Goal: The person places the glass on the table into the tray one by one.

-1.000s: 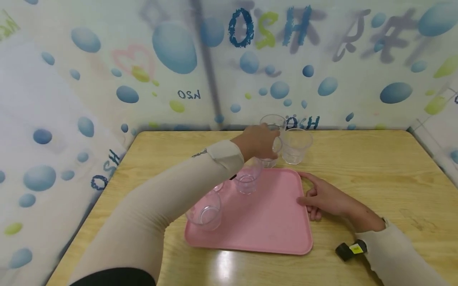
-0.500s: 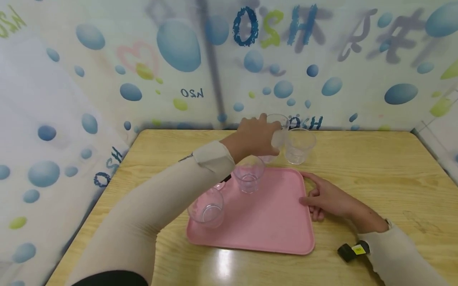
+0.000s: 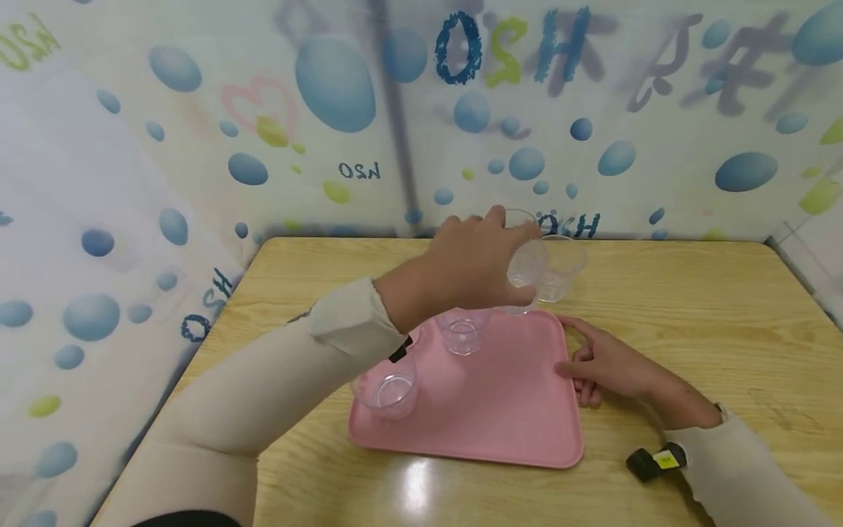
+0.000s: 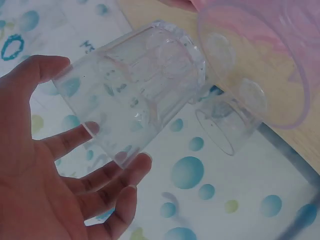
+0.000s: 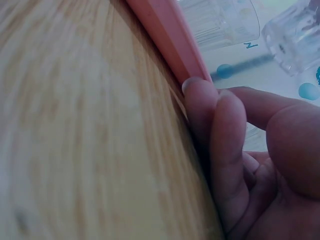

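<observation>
My left hand grips a clear plastic cup near its rim, thumb on one side and fingers on the other. In the left wrist view the cup is tilted, its faceted base pointing away from the palm. In the head view the hand is above the far edge of the pink tray and covers part of the cup. My right hand holds the tray's right edge, thumb on the rim, other fingers curled beside it and index finger reaching toward the far corner.
One clear cup stands toward the tray's back and another at its front left. Past the tray, a further clear cup stands on the wooden table. A patterned wall rises behind the table.
My left hand has shifted slightly right and toward me, and the cup in it has tipped, its base now turned to the right. The right hand still holds the tray.
</observation>
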Demonstrator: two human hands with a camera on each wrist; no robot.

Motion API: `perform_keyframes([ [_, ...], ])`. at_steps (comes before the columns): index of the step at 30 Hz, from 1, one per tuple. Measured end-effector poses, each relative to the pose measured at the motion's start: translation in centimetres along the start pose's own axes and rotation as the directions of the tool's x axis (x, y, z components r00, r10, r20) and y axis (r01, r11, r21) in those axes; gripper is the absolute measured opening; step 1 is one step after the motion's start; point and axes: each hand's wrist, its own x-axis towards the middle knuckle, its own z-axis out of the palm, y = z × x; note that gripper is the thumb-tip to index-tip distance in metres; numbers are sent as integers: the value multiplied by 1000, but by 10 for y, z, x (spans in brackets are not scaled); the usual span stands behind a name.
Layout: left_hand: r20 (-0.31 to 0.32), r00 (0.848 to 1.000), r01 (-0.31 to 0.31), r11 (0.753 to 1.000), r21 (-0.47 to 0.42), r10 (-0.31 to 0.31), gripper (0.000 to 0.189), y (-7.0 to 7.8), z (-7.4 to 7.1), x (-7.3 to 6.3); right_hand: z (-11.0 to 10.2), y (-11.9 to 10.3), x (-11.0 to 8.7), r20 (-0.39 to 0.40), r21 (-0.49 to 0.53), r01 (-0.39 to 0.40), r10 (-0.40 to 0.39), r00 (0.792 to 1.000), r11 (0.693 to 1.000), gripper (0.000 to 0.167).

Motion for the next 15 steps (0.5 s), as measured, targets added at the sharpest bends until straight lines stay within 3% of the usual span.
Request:
perform_keyframes([
  [7, -54, 995, -81, 996, 25, 82, 68, 10, -2, -22, -1, 3, 0, 0, -4, -9, 9, 1000, 1000, 87],
  [15, 6, 994, -109, 994, 27, 109, 69, 15, 4, -51, 0, 1, 2, 7, -6, -23, 23, 1000, 1000, 90],
])
